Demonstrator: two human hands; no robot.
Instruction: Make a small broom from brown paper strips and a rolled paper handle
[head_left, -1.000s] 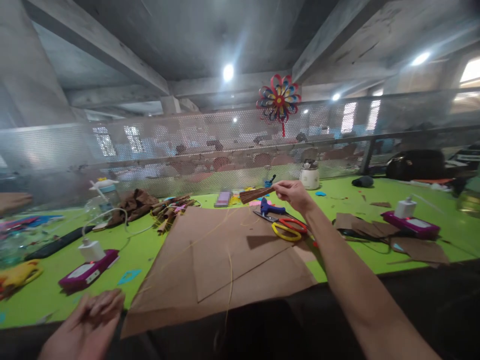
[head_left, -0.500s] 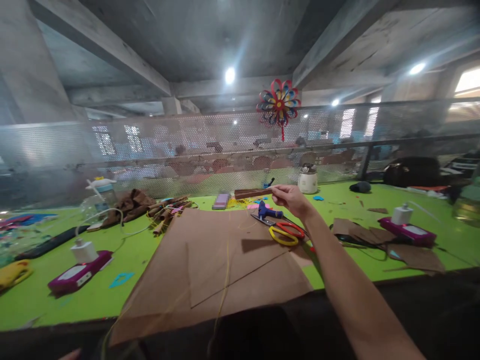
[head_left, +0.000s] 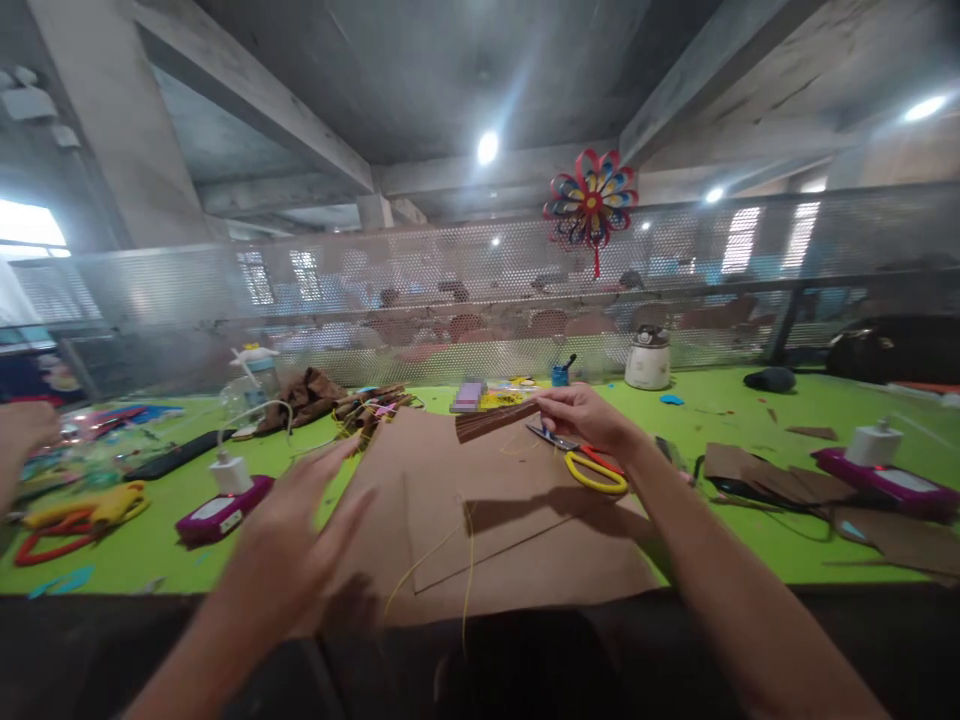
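My right hand (head_left: pixel 581 412) pinches one end of a brown paper strip (head_left: pixel 495 420) marked with lines along its length, which may be folds or stacked layers. The strip hangs over a large brown paper sheet (head_left: pixel 439 470) and casts a shadow on it. My left hand (head_left: pixel 300 520) is smeared by motion above the sheet's left edge, fingers apart and nothing in them. Scissors with yellow and red handles (head_left: pixel 596 482) lie just below my right hand. A thin yellow string (head_left: pixel 471 560) trails across the sheet toward the front edge.
Purple power strips with white plugs stand left (head_left: pixel 225 510) and right (head_left: pixel 885 480). Brown paper scraps (head_left: pixel 750 470) lie at right. Crumpled brown material (head_left: pixel 311 395) and a white jar (head_left: pixel 647 360) stand behind. Another person's hand (head_left: pixel 26 440) shows at far left, near other scissors (head_left: pixel 82 515).
My left hand has come up from the bottom left corner over the sheet. My right hand has brought the paper strip nearer, above the sheet. The view has turned left.
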